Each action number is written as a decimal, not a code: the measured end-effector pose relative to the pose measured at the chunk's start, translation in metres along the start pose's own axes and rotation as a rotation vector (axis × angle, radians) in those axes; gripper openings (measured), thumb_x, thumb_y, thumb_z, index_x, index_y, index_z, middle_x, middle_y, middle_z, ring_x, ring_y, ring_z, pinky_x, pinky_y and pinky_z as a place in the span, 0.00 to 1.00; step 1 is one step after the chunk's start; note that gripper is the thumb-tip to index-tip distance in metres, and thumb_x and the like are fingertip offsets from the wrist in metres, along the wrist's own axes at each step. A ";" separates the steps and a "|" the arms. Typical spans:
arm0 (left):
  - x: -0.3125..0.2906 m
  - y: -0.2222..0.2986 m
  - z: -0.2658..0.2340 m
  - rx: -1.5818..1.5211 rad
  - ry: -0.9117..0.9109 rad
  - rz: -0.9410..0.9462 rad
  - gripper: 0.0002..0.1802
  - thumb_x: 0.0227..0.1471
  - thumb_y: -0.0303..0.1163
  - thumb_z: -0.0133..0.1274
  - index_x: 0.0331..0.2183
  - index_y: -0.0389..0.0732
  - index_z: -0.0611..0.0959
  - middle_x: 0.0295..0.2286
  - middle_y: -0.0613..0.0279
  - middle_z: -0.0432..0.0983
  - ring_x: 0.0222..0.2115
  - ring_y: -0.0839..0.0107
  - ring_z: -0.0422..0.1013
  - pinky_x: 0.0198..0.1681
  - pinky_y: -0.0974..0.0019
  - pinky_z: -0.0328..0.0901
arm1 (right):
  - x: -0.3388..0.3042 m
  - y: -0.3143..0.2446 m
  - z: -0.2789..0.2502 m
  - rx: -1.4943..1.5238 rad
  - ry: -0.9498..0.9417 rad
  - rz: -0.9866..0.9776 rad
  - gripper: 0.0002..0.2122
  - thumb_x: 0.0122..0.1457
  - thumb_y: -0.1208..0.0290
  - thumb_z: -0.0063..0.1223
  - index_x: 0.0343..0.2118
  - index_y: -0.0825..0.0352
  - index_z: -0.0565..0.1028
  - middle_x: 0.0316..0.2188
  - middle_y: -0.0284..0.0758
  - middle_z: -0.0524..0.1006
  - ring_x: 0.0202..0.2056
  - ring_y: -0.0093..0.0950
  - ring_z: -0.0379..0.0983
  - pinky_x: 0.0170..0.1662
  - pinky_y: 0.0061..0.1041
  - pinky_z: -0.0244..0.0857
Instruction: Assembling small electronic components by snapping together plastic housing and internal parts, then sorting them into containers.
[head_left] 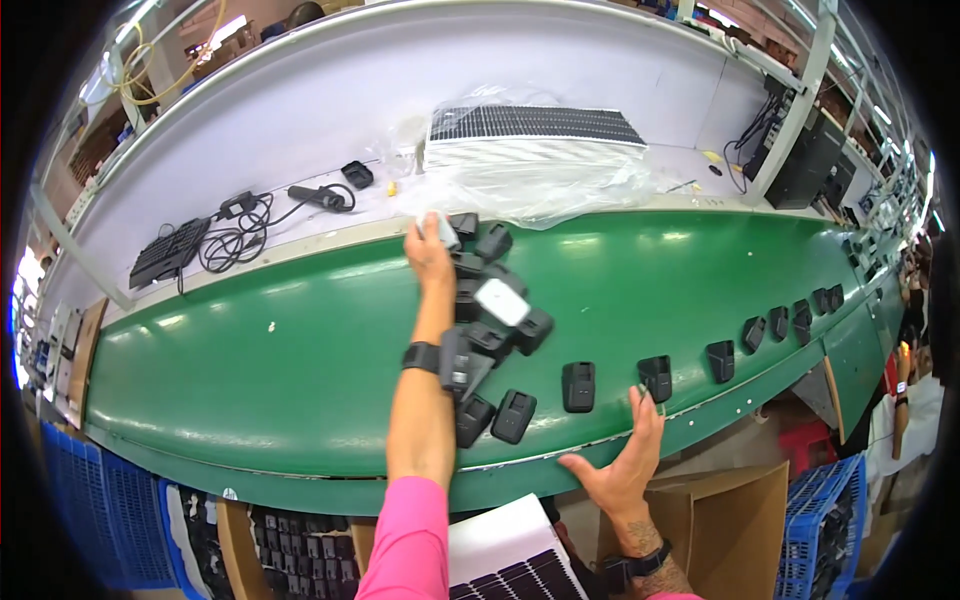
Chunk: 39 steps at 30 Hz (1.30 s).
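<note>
Green belt (250, 370); left hand (431, 260) outstretched, clasping white piece (444, 232); right hand (622, 476) splayed.

The devices (578, 387) are mostly black, the belt (250, 380) green, the sleeve (408, 540) pink, the panel (530, 122) dark with pale lines.

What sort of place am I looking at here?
Probably a factory assembly or packing line: a long green conveyor bears many similar black devices, and blue plastic crates stand along its near side.
</note>
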<state>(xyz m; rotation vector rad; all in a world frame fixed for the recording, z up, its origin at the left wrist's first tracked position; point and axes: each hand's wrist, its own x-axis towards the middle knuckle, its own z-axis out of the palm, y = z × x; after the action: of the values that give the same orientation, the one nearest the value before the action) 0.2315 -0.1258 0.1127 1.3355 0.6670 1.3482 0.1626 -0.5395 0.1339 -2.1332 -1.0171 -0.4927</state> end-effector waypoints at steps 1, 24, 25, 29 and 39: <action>-0.021 -0.001 0.038 0.111 0.169 0.065 0.23 0.57 0.45 0.47 0.41 0.32 0.77 0.35 0.48 0.78 0.34 0.61 0.74 0.40 0.64 0.65 | -0.001 0.003 0.000 -0.024 -0.001 0.011 0.56 0.36 0.45 0.68 0.61 0.74 0.48 0.58 0.47 0.62 0.56 0.50 0.57 0.60 0.50 0.44; -0.388 0.281 -0.172 0.066 -0.567 -0.608 0.22 0.55 0.27 0.45 0.50 0.33 0.61 0.36 0.51 0.73 0.35 0.68 0.72 0.40 0.66 0.66 | -0.033 -0.100 -0.108 1.080 -0.598 0.383 0.03 0.52 0.82 0.54 0.28 0.74 0.71 0.22 0.31 0.72 0.22 0.15 0.65 0.25 0.14 0.59; -0.398 0.279 -0.176 0.060 -0.552 -0.643 0.22 0.55 0.27 0.45 0.50 0.33 0.61 0.36 0.51 0.73 0.35 0.68 0.72 0.40 0.66 0.66 | -0.038 -0.104 -0.110 1.067 -0.627 0.409 0.03 0.52 0.82 0.54 0.28 0.74 0.71 0.22 0.31 0.72 0.22 0.15 0.65 0.25 0.14 0.59; -0.422 0.272 -0.182 -0.049 -0.492 -0.611 0.24 0.53 0.27 0.47 0.51 0.32 0.61 0.38 0.50 0.71 0.36 0.67 0.70 0.40 0.64 0.66 | -0.059 -0.107 -0.108 1.043 -0.727 0.415 0.03 0.50 0.82 0.55 0.26 0.74 0.71 0.21 0.34 0.73 0.21 0.15 0.66 0.23 0.14 0.58; -0.424 0.265 -0.188 -0.036 -0.636 -0.550 0.26 0.52 0.27 0.51 0.50 0.30 0.61 0.40 0.44 0.71 0.37 0.57 0.74 0.41 0.62 0.67 | -0.066 -0.106 -0.107 0.969 -0.736 0.361 0.04 0.50 0.80 0.56 0.26 0.74 0.72 0.18 0.33 0.73 0.19 0.16 0.66 0.21 0.13 0.56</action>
<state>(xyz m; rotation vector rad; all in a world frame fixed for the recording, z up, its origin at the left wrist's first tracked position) -0.1073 -0.5341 0.1735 1.3232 0.5056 0.4514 0.0346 -0.6057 0.2130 -1.5012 -0.9125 0.8691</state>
